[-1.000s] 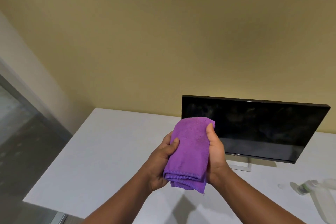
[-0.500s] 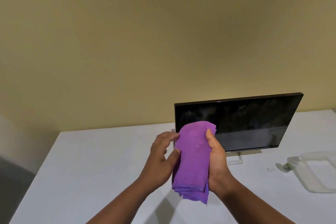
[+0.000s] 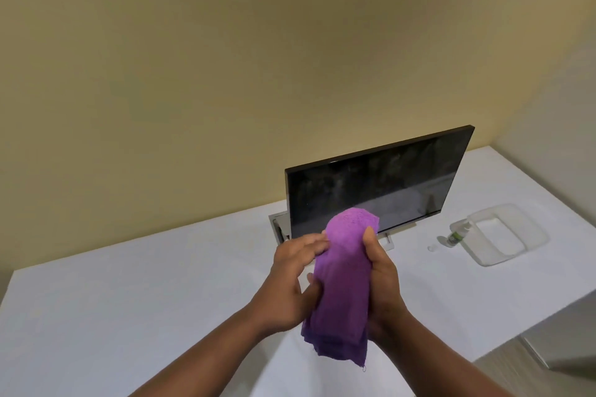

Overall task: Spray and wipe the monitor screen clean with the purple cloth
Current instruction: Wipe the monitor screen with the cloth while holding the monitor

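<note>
The bench [image 3: 129,300], white, carries everything I see; I take the monitor [image 3: 377,184] as my landmark. It stands upright on its stand toward the far edge of the bench, its dark screen hazed with smears. To the right of the monitor, well apart from it, lies a clear plastic tray [image 3: 512,255]. Between tray and monitor, just beside the tray, a small spray bottle [image 3: 458,233] lies on its side, with what looks like its loose cap [image 3: 432,248] near it.

In front of the monitor, overlapping its lower left corner in my view but held off the glass, is the purple cloth [image 3: 342,287], folded into a long pad. My right hand [image 3: 383,280] grasps it along its right edge, fingers clenched around it with the thumb on the face. My left hand [image 3: 290,277] steadies the left edge, fingers loosely curled against the fabric.

Step in hand, as I judge it: readying the cloth for wiping. Whether the screen is already sprayed I cannot tell. The next move calls for carrying the pad flat onto the screen and stroking across it with light pressure, lest the monitor tip backward.
</note>
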{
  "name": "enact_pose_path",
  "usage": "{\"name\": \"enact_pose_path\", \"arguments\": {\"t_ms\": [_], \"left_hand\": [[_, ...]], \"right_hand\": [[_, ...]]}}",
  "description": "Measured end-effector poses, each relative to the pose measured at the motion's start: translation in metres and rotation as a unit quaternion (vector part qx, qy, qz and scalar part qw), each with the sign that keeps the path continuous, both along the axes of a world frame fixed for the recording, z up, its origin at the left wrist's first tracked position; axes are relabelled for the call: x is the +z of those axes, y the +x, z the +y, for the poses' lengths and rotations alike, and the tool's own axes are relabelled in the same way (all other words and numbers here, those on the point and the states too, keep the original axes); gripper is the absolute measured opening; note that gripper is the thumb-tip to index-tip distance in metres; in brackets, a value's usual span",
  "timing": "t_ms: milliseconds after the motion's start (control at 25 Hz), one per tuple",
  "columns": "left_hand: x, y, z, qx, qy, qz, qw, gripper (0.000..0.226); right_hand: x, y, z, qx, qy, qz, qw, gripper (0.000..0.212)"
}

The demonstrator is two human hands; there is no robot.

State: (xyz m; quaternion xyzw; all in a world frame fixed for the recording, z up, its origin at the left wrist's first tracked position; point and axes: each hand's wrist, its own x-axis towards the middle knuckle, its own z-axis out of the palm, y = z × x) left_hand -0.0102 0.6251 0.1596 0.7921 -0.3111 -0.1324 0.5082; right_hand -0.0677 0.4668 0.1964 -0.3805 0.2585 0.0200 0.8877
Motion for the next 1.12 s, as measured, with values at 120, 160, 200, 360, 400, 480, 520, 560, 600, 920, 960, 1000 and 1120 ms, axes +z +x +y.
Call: {"name": "enact_pose_path", "arguments": {"t_ms": [120, 160, 200, 360, 400, 480, 520, 560, 600, 920, 960, 1000, 1120], "left_hand": [[0.01, 0.023, -0.001, -0.013, 0.032, -0.003, 0.999, 0.055], [0.015, 0.034, -0.002, 0.002, 0.037, -0.025, 0.999, 0.055], [0.021, 0.046, -0.002, 0.026, 0.04, -0.051, 0.998, 0.056], [0.046, 0.1, -0.003, 0.085, 0.105, -0.203, 0.97, 0.067], [0.051, 0.114, -0.003, 0.079, 0.136, -0.238, 0.959, 0.067], [0.057, 0.137, -0.007, 0.07, 0.186, -0.255, 0.946, 0.063], [0.058, 0.144, -0.009, 0.073, 0.192, -0.254, 0.945, 0.059], [0.059, 0.149, -0.011, 0.08, 0.185, -0.253, 0.946, 0.055], [0.058, 0.152, -0.013, 0.087, 0.171, -0.254, 0.948, 0.051], [0.047, 0.161, -0.018, 0.101, 0.106, -0.24, 0.96, 0.037], [0.046, 0.161, -0.018, 0.099, 0.099, -0.239, 0.961, 0.037], [0.046, 0.163, -0.017, 0.095, 0.096, -0.241, 0.961, 0.037], [0.044, 0.167, -0.014, 0.079, 0.095, -0.23, 0.965, 0.042]], "right_hand": [[-0.009, 0.002, 0.001, -0.038, -0.009, 0.01, 0.999, 0.064], [-0.012, 0.004, 0.0, -0.053, -0.013, 0.015, 0.998, 0.065], [-0.016, 0.007, -0.001, -0.066, -0.022, 0.021, 0.997, 0.065], [-0.026, 0.031, 0.005, -0.026, -0.095, 0.042, 0.994, 0.082], [-0.03, 0.037, 0.009, -0.011, -0.117, 0.047, 0.992, 0.093], [-0.04, 0.05, 0.017, -0.016, -0.169, 0.039, 0.985, 0.09], [-0.043, 0.057, 0.02, -0.025, -0.196, 0.036, 0.98, 0.081], [-0.045, 0.063, 0.022, -0.028, -0.227, 0.037, 0.973, 0.075], [-0.047, 0.07, 0.023, -0.031, -0.262, 0.04, 0.964, 0.076], [-0.065, 0.126, 0.018, -0.241, -0.497, -0.057, 0.832, 0.04], [-0.066, 0.132, 0.019, -0.254, -0.515, -0.063, 0.816, 0.043], [-0.067, 0.139, 0.022, -0.256, -0.534, -0.07, 0.803, 0.045], [-0.084, 0.144, 0.03, -0.197, -0.614, -0.095, 0.758, 0.052]]}}
